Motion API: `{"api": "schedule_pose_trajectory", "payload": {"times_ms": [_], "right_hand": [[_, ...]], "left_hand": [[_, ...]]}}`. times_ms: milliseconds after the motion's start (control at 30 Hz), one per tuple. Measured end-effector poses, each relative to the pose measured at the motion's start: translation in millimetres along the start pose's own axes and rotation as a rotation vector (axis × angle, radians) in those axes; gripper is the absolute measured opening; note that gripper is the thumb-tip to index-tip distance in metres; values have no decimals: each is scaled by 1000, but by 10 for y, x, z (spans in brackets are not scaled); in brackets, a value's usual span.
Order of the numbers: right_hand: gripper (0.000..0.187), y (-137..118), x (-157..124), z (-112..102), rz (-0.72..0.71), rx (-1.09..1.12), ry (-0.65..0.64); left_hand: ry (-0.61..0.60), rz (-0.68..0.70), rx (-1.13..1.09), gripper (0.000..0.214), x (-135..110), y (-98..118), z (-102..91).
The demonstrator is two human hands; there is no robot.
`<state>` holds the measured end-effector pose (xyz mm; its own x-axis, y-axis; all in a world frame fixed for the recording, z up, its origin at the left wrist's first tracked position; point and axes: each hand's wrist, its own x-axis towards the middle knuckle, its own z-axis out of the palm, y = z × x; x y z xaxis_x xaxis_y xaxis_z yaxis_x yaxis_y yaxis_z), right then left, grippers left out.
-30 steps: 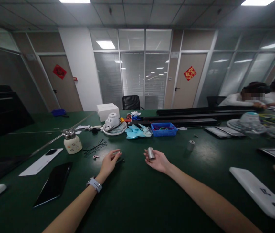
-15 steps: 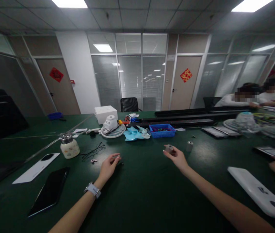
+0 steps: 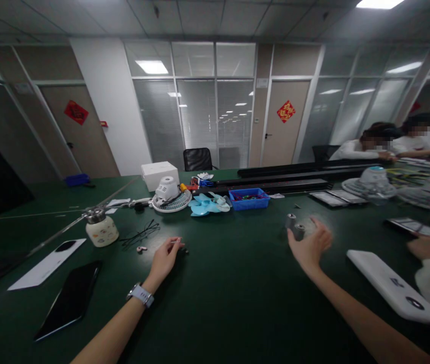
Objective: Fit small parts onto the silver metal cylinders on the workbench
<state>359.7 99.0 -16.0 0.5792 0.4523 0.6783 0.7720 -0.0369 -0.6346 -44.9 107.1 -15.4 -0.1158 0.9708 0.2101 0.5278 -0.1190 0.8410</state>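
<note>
Two dull-gray metal cylinders, a far cylinder [image 3: 291,220] and a near cylinder [image 3: 299,230], stand upright by your right hand [image 3: 309,247].
Both are round and smooth-sided, on a dark green table [image 3: 230,298] with a soft sheen. Your palm hides the near one's base; your fingers blur. Your right hand is spread wide, gripping neither; the near one sits between thumb and fingers, though you can't tell whether they touch, and the far one just beyond. Your left hand [image 3: 164,259], fingertips almost together, is well apart from both; whether it holds anything can't be told.
</note>
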Motion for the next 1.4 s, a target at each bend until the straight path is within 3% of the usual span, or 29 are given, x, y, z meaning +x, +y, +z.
{"api": "schedule_pose_trajectory", "payload": {"times_ms": [33, 67, 100, 167, 233, 333, 433, 533, 633, 700, 767, 900, 967, 1033, 1133, 1400], "right_hand": [[62, -215, -125, -16, -122, 46, -46], [51, -440, -255, -2, -255, 116, -201], [43, -666, -386, 47, -371, 184, -444], [49, -1083, -623, 236, -433, 291, -887], [56, -1413, -811, 479, -439, 314, -1106], [56, -1723, -1027, 772, -458, 273, -1212], [42, -1874, -1217, 898, -463, 189, -1142], [34, -1907, -1315, 886, -457, 179, -1096], [28, -1723, -1157, 739, -507, 265, -1128], [27, -1422, -858, 569, -547, 307, -1108], [28, -1002, -427, 362, -525, 276, -978], [40, -78, 483, -26, -312, 109, -522], [41, 291, 769, -133, -216, -2, -453], [37, 535, 902, -167, -145, -57, -492], [32, 660, 922, -143, -75, -14, -579], [26, 573, 899, -147, -4, 22, -642]], "left_hand": [[9, 4, 17, 48, 5, -4, 2], [17, 8, 40, 47, 10, -10, 4], [24, 12, 65, 46, 16, -17, 4], [26, 18, 100, 46, 28, -39, 4], [22, 28, 109, 46, 42, -69, 2], [17, 36, 108, 46, 68, -122, 6], [11, 41, 110, 45, 94, -161, 17], [8, 50, 99, 45, 100, -161, 22], [-4, 49, 102, 45, 97, -140, 23], [-23, 43, 129, 44, 107, -135, 29], [-37, 38, 174, 43, 130, -144, 38], [-36, 29, 229, 44, 169, -168, 44], [-45, 24, 213, 44, 163, -159, 31], [-55, 22, 186, 45, 142, -134, 9], [-59, 24, 153, 46, 107, -90, -19], [-45, 39, 115, 46, 98, -71, -16]]}}
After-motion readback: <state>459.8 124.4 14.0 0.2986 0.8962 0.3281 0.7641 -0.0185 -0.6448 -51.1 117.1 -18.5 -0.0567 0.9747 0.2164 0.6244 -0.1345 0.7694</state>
